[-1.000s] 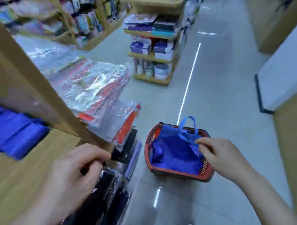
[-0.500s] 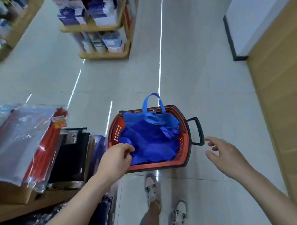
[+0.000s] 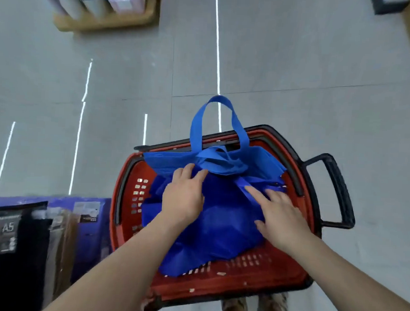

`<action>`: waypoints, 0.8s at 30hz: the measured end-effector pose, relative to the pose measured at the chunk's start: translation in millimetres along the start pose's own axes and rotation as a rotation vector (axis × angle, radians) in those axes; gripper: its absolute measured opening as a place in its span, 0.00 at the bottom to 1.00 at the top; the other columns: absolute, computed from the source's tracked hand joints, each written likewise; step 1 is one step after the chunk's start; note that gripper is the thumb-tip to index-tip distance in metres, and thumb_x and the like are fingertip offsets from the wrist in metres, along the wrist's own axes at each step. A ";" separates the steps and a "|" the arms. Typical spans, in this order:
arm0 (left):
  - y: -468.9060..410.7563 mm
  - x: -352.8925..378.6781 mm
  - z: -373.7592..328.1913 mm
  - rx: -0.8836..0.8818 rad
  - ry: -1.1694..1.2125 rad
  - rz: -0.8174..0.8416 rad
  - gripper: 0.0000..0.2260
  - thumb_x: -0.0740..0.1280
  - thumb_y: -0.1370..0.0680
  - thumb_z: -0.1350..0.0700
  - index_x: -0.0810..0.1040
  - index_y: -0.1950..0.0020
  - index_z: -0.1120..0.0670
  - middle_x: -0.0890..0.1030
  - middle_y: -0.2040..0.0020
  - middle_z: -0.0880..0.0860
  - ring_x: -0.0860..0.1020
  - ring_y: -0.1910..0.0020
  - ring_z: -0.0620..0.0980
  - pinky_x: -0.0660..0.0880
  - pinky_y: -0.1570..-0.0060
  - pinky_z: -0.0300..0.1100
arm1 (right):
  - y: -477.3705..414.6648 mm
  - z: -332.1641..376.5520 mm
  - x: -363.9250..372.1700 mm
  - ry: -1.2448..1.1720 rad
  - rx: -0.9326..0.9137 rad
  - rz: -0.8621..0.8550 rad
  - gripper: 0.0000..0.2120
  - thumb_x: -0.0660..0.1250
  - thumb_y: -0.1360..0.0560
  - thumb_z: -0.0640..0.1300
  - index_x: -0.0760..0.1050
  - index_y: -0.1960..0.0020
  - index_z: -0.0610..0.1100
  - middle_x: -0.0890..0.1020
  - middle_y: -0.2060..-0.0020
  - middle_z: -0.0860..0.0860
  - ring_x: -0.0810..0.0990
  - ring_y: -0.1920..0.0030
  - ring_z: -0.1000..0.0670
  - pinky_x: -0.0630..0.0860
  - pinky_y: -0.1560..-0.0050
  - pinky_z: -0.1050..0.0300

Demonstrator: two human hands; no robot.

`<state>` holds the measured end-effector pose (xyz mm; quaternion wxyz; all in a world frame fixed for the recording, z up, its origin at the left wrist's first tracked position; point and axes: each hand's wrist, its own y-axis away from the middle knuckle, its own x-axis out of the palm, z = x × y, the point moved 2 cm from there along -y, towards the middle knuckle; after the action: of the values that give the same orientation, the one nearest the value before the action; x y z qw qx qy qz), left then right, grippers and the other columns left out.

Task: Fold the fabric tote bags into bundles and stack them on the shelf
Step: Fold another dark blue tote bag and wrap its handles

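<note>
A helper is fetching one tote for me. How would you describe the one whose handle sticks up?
Look for the red shopping basket on the grey floor, piled with blue tote bags. That tote lies along the far rim, just beyond the fingertips of the left hand. Its loop handle alone stands upright above the rim.

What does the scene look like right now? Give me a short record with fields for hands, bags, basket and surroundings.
left hand: fingers straight, resting on the blue bags
right hand: fingers spread, flat on the same pile
blue bags: loose, crumpled heap inside the basket; one strap loop stands up over the far rim
basket: red, on the grey floor, black handle on its right
surroundings: packaged goods at lower left; shelf unit at top left
task state: no bag lifted out yet
</note>
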<state>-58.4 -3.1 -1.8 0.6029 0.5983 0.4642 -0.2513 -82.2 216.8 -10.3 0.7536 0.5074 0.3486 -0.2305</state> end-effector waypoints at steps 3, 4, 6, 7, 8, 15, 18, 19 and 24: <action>-42.6 28.4 7.8 -0.020 -0.094 0.014 0.28 0.65 0.23 0.56 0.59 0.25 0.45 0.63 0.27 0.56 0.62 0.30 0.57 0.70 0.41 0.54 | -31.4 -12.4 28.1 0.060 0.028 -0.005 0.35 0.65 0.24 0.46 0.52 0.24 0.60 0.73 0.35 0.50 0.68 0.33 0.46 0.70 0.36 0.46; -49.5 34.6 9.9 -0.029 -0.119 0.003 0.25 0.65 0.23 0.56 0.63 0.27 0.46 0.68 0.32 0.56 0.65 0.33 0.58 0.70 0.43 0.53 | -36.2 -16.8 34.9 0.002 0.013 -0.022 0.31 0.65 0.24 0.43 0.58 0.25 0.59 0.77 0.38 0.51 0.72 0.36 0.46 0.71 0.37 0.47; -53.6 38.6 14.2 -0.033 -0.145 -0.050 0.15 0.64 0.23 0.56 0.74 0.36 0.49 0.75 0.42 0.55 0.71 0.41 0.57 0.70 0.48 0.51 | -38.9 -27.6 36.5 -0.297 0.012 -0.112 0.23 0.66 0.25 0.37 0.72 0.34 0.54 0.81 0.43 0.53 0.78 0.41 0.48 0.72 0.39 0.56; -50.1 36.5 17.2 -0.042 -0.098 -0.072 0.11 0.65 0.22 0.56 0.78 0.41 0.51 0.77 0.47 0.54 0.73 0.44 0.57 0.70 0.50 0.51 | -38.0 -34.7 29.2 -0.491 0.048 -0.186 0.19 0.66 0.26 0.35 0.77 0.39 0.52 0.82 0.46 0.54 0.79 0.44 0.50 0.72 0.41 0.60; -43.5 31.3 21.9 -0.064 0.003 -0.094 0.08 0.66 0.22 0.55 0.80 0.44 0.52 0.80 0.50 0.54 0.75 0.47 0.57 0.72 0.51 0.50 | -36.2 -42.2 17.4 -0.684 0.116 -0.284 0.17 0.65 0.26 0.33 0.79 0.44 0.50 0.83 0.50 0.54 0.81 0.49 0.52 0.74 0.45 0.61; 49.1 -90.5 16.6 -0.050 0.331 -0.458 0.06 0.71 0.24 0.56 0.83 0.48 0.54 0.86 0.56 0.53 0.83 0.58 0.56 0.77 0.56 0.46 | 9.3 -45.8 -97.7 -1.012 0.263 -0.658 0.17 0.65 0.27 0.33 0.78 0.45 0.52 0.81 0.50 0.54 0.80 0.49 0.58 0.74 0.50 0.70; 93.6 -160.6 5.0 -0.108 0.490 -0.557 0.06 0.71 0.24 0.57 0.80 0.51 0.47 0.84 0.60 0.45 0.82 0.60 0.50 0.78 0.56 0.46 | 47.1 -27.6 -163.7 -0.812 0.146 -0.598 0.28 0.69 0.28 0.41 0.68 0.31 0.55 0.69 0.32 0.56 0.67 0.35 0.65 0.67 0.38 0.68; 107.8 -184.1 -0.4 -0.121 0.546 -0.572 0.06 0.71 0.24 0.56 0.78 0.51 0.45 0.82 0.62 0.42 0.80 0.61 0.43 0.76 0.56 0.42 | 64.5 -16.3 -185.8 -0.754 0.077 -0.581 0.31 0.70 0.28 0.44 0.65 0.28 0.58 0.64 0.29 0.57 0.62 0.30 0.62 0.66 0.33 0.60; 155.5 -286.8 -21.1 -0.225 0.768 -0.738 0.04 0.67 0.22 0.53 0.75 0.57 0.45 0.79 0.64 0.39 0.75 0.67 0.41 0.70 0.65 0.37 | 177.3 64.1 -280.4 -0.588 -0.306 -0.883 0.27 0.68 0.29 0.44 0.68 0.31 0.48 0.65 0.31 0.53 0.62 0.30 0.55 0.65 0.35 0.59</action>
<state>-57.4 -30.8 324.0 0.3220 0.3763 0.8542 -0.1583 -121.6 222.9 325.2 0.7161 0.1118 0.3326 -0.6033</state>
